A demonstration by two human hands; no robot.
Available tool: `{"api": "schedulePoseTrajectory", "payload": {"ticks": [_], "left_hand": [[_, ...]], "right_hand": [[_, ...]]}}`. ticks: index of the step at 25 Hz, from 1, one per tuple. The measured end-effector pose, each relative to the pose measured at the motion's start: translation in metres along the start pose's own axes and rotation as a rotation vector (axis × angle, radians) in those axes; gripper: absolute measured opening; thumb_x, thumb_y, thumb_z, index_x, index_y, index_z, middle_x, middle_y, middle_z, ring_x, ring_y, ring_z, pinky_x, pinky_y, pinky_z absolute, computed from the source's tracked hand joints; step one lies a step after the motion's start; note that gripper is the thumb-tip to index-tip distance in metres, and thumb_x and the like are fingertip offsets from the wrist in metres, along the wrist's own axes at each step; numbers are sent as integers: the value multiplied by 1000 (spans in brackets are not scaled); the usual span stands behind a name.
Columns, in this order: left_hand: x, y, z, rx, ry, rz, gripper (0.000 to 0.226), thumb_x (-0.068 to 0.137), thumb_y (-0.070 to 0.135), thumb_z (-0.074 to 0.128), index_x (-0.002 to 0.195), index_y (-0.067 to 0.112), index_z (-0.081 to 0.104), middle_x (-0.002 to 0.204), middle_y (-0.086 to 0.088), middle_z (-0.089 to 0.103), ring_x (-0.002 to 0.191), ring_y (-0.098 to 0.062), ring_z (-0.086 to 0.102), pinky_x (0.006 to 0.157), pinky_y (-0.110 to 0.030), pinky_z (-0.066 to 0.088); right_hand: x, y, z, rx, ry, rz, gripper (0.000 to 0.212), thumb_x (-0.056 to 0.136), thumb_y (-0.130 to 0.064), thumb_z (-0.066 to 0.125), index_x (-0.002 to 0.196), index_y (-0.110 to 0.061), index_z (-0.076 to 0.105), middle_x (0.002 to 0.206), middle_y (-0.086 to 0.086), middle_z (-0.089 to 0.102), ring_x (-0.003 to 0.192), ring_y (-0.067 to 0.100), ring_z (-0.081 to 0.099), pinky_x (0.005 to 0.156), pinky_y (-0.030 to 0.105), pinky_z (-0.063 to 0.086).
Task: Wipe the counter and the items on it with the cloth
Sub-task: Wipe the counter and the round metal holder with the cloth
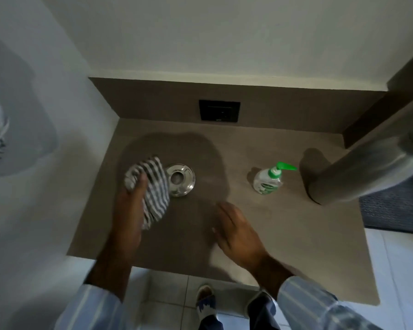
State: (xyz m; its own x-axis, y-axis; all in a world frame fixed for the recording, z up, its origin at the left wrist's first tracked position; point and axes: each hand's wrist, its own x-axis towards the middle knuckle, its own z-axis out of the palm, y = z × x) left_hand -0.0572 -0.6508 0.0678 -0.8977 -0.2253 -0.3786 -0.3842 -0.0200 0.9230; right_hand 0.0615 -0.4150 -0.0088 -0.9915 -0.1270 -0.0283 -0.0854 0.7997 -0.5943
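A brown counter fills the middle of the head view. My left hand grips a grey-and-white striped cloth over the counter's left part. The cloth touches the left side of a round steel dish. My right hand hovers low over the counter near its front, fingers spread, holding nothing. A clear pump bottle with a green top stands to the right, apart from both hands.
A grey cylinder leans in from the right onto the counter. A black wall plate sits on the back panel. White walls close the left and back. Tiled floor and my feet lie below the front edge.
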Motion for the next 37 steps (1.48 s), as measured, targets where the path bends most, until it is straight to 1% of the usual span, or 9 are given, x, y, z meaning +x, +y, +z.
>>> {"api": "schedulePoseTrajectory", "payload": {"ticks": [3, 9, 13, 18, 21, 25, 31, 34, 37], "left_hand": [[52, 13, 2, 221, 103, 218, 38, 95, 51, 60, 122, 28, 72, 117, 18, 78, 114, -4, 71, 92, -12, 52], [83, -25, 43, 471, -187, 94, 36, 108, 32, 50, 135, 13, 65, 133, -4, 71, 116, -16, 70, 103, -22, 52], [66, -25, 52, 299, -172, -18, 44, 102, 50, 47, 124, 17, 68, 121, -2, 76, 119, -25, 70, 106, -48, 53], [50, -24, 76, 204, -94, 86, 44, 104, 41, 48, 137, 16, 65, 138, -6, 69, 131, -21, 62, 116, -46, 44], [31, -30, 96, 242, -130, 265, 42, 105, 41, 46, 139, 23, 63, 143, 1, 65, 135, -13, 58, 119, -45, 41], [2, -64, 81, 366, -311, 479, 52, 104, 49, 45, 150, 25, 50, 158, -1, 51, 150, -18, 41, 126, -45, 28], [31, -26, 97, 106, -161, 42, 37, 106, 37, 49, 136, 22, 66, 138, 8, 66, 135, -17, 59, 117, -35, 42], [5, -16, 86, 57, -290, 266, 34, 103, 36, 53, 133, 33, 67, 136, 20, 69, 132, -1, 59, 116, -28, 44], [-23, -37, 51, 308, -435, 560, 39, 104, 25, 50, 141, 19, 60, 144, 0, 64, 141, -17, 53, 119, -26, 37]], "right_hand": [[75, -36, 12, 196, 35, 247, 59, 97, -15, 61, 151, 2, 42, 151, 27, 48, 138, 41, 47, 119, 43, 36], [154, -58, 23, 567, 189, 587, 37, 100, -40, 51, 96, -10, 72, 94, 12, 73, 89, 31, 66, 70, 30, 48], [161, -66, 32, 1110, 250, 818, 39, 97, -50, 52, 108, -18, 73, 108, 11, 76, 104, 32, 73, 89, 38, 63], [158, -79, 26, 1843, 107, 679, 62, 100, -56, 48, 142, -13, 61, 146, 14, 63, 138, 28, 56, 122, 45, 35], [157, -73, 13, 1894, 145, 659, 51, 105, -45, 46, 145, -16, 58, 138, 3, 68, 127, 14, 64, 112, 43, 46], [160, -52, -14, 1889, 136, 673, 46, 102, -48, 48, 99, -20, 84, 91, 0, 83, 82, 13, 80, 67, 30, 64], [153, -90, 7, 1751, 129, 707, 55, 93, -61, 57, 129, -22, 70, 139, 8, 68, 126, 22, 65, 110, 40, 48], [160, -81, -11, 1804, 97, 666, 39, 96, -53, 54, 109, -22, 74, 107, 1, 75, 88, 12, 75, 78, 28, 63], [165, -70, -28, 1817, 128, 749, 42, 97, -55, 55, 102, -19, 76, 88, 1, 80, 71, 14, 79, 59, 30, 64]]}}
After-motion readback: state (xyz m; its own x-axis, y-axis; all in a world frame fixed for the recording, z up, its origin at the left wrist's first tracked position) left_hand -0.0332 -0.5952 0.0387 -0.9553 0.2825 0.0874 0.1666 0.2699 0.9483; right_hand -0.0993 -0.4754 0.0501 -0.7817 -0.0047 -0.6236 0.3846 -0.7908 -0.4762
